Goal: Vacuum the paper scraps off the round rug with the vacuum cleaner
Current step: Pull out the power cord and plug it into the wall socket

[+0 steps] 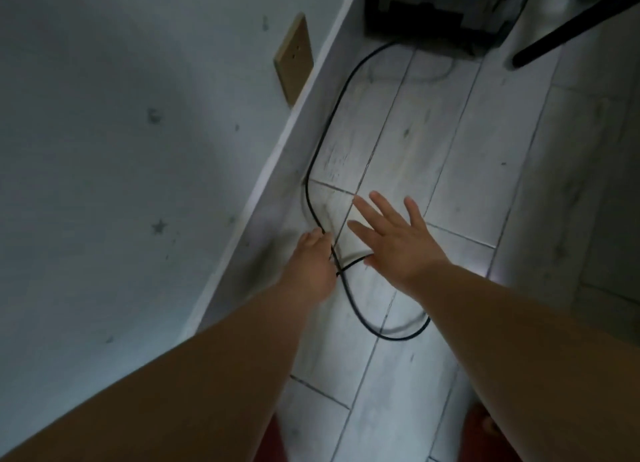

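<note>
The cord [307, 188] loops over the floor [450, 150] beside the wall [138, 150], vacuum cleaner [433, 8] beyond it.

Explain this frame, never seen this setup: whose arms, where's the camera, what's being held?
There is no robot here. The single picture comes from a wide-angle camera worn on a person's head, looking down at their own bare arms. The left hand appears to pinch a black cord that lies looped on the pale tiled floor. The right hand is spread open just above the same loop and holds nothing. The cord runs along the wall up to a dark machine, probably the vacuum cleaner, though only part of it shows. A tan wall plate sits above the skirting. The rug and scraps are out of view.
</note>
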### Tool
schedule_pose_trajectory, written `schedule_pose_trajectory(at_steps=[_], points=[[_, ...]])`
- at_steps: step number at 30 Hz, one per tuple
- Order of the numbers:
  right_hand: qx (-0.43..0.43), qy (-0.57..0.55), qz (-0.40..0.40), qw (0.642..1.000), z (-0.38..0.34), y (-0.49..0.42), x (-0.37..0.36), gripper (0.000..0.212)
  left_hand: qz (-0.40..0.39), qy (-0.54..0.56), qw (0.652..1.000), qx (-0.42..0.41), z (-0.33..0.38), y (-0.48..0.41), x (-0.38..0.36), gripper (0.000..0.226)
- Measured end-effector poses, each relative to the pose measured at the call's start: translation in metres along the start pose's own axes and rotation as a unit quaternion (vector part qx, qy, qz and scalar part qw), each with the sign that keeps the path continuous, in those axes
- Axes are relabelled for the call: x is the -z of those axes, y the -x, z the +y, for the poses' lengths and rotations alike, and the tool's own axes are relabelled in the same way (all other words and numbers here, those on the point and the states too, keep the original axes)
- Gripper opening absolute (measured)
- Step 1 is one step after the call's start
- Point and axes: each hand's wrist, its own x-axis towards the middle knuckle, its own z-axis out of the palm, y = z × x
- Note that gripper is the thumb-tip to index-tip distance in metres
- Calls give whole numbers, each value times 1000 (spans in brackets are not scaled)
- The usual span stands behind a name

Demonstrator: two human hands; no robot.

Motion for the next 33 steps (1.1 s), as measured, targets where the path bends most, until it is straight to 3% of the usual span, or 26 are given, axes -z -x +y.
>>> schedule_pose_trajectory(at_steps=[8, 15, 18, 24, 29, 33], points=[[10, -14, -14, 1000, -40, -22, -73, 59, -2, 26, 999, 23, -53, -7, -57, 62], [-26, -79, 28, 996, -53, -44, -106, 52, -8, 66, 992, 104, -77, -28, -84, 52], [-62, -81, 41, 994, -46, -46, -113, 55, -22, 100, 986, 130, -76, -33, -89, 48], [-58, -44, 33, 997, -38, -58, -123, 40, -2, 169, 973, 157, -67, -43, -96, 46], [-77, -24, 17, 997, -35, -63, -124, 32, 9, 133, 982, 134, -57, -51, -88, 32], [-116, -42, -18, 992, -28, -63, -110, 19, 47, 176, 974, 132, -50, -58, -84, 31]])
